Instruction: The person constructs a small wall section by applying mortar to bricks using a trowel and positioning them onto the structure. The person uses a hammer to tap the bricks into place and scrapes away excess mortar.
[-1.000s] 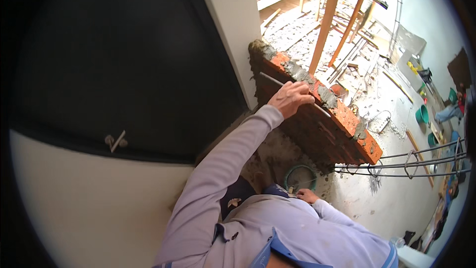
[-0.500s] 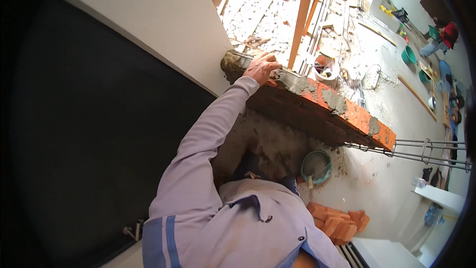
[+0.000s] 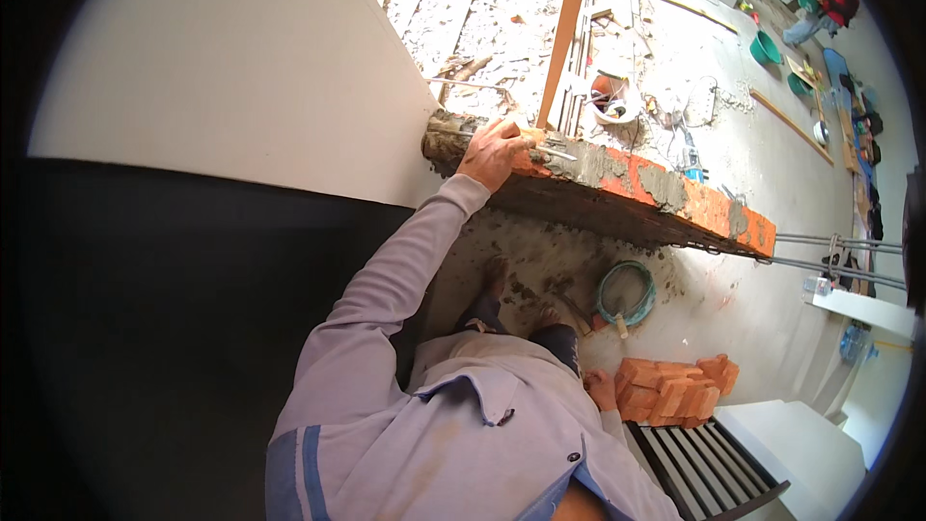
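The left hand [image 3: 494, 152] presses on the brick wall [image 3: 637, 188] at its end by the white panel [image 3: 241, 68]. The right hand [image 3: 600, 388] (grip unclear) reaches the loose brick pile [image 3: 675, 391] below.

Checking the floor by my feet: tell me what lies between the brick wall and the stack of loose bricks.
In the head view, a green mortar pan sits on the floor between the brick wall and the stack of loose bricks.

Left arm extended from the lower centre toward the upper centre of the frame, sleeve to the wrist; left hand [image 3: 494, 152] palm-down, fingers curled closed. Right hand [image 3: 602, 390] low at lower right, fingers bent, grip unclear, forearm hidden.
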A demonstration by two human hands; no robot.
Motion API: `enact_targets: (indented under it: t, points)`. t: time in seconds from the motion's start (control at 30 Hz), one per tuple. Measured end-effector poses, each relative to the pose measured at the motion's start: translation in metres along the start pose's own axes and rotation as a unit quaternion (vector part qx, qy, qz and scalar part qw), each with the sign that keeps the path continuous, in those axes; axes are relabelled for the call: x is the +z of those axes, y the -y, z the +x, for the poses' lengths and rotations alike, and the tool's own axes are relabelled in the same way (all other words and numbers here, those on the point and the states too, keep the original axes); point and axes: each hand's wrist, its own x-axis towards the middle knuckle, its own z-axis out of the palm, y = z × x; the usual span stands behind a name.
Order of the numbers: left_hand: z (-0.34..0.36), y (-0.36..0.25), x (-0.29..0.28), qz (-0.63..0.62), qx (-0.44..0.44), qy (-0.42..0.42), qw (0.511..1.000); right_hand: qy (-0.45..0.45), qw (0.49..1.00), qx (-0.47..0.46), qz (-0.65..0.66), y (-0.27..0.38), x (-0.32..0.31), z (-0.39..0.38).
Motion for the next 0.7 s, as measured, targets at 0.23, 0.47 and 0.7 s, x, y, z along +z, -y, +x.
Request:
enact_targets:
  t: [0.23, 0.47, 0.7]
  points:
    - [0.01, 0.012, -0.008, -0.008, -0.017, 0.0, 1.0, -0.026, 0.995, -0.006, -0.099, -0.015, 0.026, -0.004]
    - [-0.002, 0.035, -0.027, 0.073, -0.043, -0.025, 0.996, -0.029, 0.999, 0.039, 0.019, -0.027, 0.026, -0.008]
    - [-0.012, 0.046, -0.033, 0.189, 0.04, 0.038, 0.98, -0.108, 0.978, -0.136, -0.117, -0.101, 0.047, 0.081]
